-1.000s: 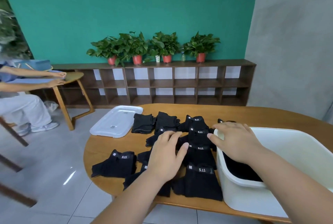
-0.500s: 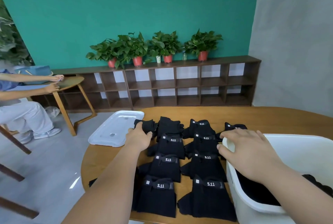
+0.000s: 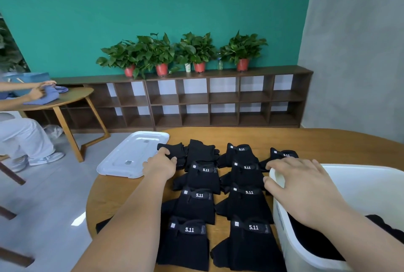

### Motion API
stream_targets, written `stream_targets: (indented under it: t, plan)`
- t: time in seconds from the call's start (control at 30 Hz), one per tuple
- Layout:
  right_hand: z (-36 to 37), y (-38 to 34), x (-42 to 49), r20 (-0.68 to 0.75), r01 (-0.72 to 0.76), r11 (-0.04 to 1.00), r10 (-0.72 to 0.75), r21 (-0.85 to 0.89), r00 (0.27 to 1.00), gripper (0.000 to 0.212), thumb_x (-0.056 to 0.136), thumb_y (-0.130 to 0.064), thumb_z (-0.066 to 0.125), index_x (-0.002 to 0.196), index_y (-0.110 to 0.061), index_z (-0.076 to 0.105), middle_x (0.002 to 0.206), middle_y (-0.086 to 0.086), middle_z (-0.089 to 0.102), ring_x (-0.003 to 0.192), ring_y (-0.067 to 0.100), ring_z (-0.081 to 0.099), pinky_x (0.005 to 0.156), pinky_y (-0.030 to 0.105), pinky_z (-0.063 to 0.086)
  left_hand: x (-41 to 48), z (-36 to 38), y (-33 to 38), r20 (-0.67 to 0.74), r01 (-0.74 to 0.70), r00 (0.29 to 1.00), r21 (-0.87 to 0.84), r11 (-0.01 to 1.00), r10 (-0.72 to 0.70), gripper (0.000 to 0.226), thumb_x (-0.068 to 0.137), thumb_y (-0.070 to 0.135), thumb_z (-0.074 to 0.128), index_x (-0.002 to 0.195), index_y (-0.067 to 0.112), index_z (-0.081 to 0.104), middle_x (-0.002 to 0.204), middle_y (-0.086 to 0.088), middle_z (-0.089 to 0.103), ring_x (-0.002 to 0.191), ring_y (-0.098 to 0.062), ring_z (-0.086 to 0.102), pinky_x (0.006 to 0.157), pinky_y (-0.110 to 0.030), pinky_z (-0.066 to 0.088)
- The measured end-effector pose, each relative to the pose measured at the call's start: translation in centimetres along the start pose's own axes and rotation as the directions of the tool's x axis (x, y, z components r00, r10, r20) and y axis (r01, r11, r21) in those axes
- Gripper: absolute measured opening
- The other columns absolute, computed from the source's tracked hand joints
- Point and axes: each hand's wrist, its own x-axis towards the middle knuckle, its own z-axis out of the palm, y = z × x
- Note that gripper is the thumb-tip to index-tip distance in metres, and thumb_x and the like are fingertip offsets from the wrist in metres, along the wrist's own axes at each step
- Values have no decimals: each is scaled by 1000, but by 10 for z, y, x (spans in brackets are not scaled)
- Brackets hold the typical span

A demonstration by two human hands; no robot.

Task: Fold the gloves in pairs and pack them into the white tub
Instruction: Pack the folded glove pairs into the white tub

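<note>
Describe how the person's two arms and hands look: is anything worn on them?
Both forearms are bare up to the frame edge, with no sleeves visible. The left hand and right hand wear no gloves. No watch, bracelet or ring shows on either, and no markings are visible on them.

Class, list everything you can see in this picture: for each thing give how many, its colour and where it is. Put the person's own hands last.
Gloves: many, black, in rows on the table.
Tub: one, white, right on the table, dark items inside.
Lid: one, white, at the table's left edge.
Table: one, brown wood, foreground.
Potted plants: four, green in red pots, on the shelf.
Shelf: one, dark brown, against the green wall.
Second person: one, far left, at a small table.
Left hand: fingers on the far-left glove.
Right hand: resting on the tub's rim.
</note>
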Motion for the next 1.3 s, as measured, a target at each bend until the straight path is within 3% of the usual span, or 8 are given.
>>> stream_targets:
  t: [0.1,0.2,0.5,0.7,0.83,1.03,1.17,1.3]
  plan:
    - [2,0,1,3,-1,1000,1,-5,1000,49,99,-65,29,143,-50,45,142,-25,48,142,10,36,127,41,15,1,-2,-3,-22,24,999,-111,994,-27,27,105,52,53,125,34,54,118,-6,65,110,-30,58,98,-47,53]
    - [3,0,1,4,-1,1000,1,-9,1000,49,99,-66,28,142,-51,45,141,-26,48,142,10,36,127,41,16,-8,-7,-1,-83,6,996,-280,960,-31,13,103,30,65,115,28,60,113,-5,65,102,-28,63,94,-44,57]
    - [2,-2,1,5,-8,1000,8,18,1000,46,100,-64,30,142,-49,45,139,-26,47,143,9,33,129,41,11,-21,-20,8,-89,-28,995,-659,752,-41,52,96,-8,57,131,30,63,125,-8,68,111,-31,64,105,-45,56]
    - [0,-3,0,25,-12,1000,12,14,1000,48,101,-63,30,145,-48,43,141,-23,47,143,12,34,129,43,10,-40,-57,12,-159,-86,986,-763,641,-57,56,101,-10,54,127,39,60,128,-7,64,115,-33,63,97,-42,59]
    - [-1,-3,1,29,-7,1000,7,18,1000,48,102,-62,29,145,-47,43,142,-20,47,142,13,35,129,43,11,-65,-90,20,-85,-48,994,-892,449,-62,61,102,-9,55,136,42,61,121,-3,64,100,-28,69,89,-44,63]
    - [0,-2,1,31,11,999,-12,30,999,52,103,-64,27,149,-46,42,153,-16,44,150,16,29,129,45,9,-121,-126,45,70,60,981,-996,59,182,59,101,-18,49,136,24,69,129,-11,72,116,-32,73,107,-45,55]
    - [-4,-2,-1,30,32,998,-34,62,999,58,103,-70,24,152,-45,41,157,-17,42,153,15,26,130,46,6,-162,-140,64,94,106,918,-994,-9,384,59,101,-17,44,138,22,69,136,-17,69,123,-35,69,114,-50,48]
    - [-12,-1,-4,32,62,993,-66,96,997,59,103,-72,25,152,-45,43,160,-18,40,155,14,22,129,47,4,-200,-146,80,103,126,805,-992,1,584,58,102,-10,46,142,28,66,146,-23,60,132,-42,61,118,-56,41]
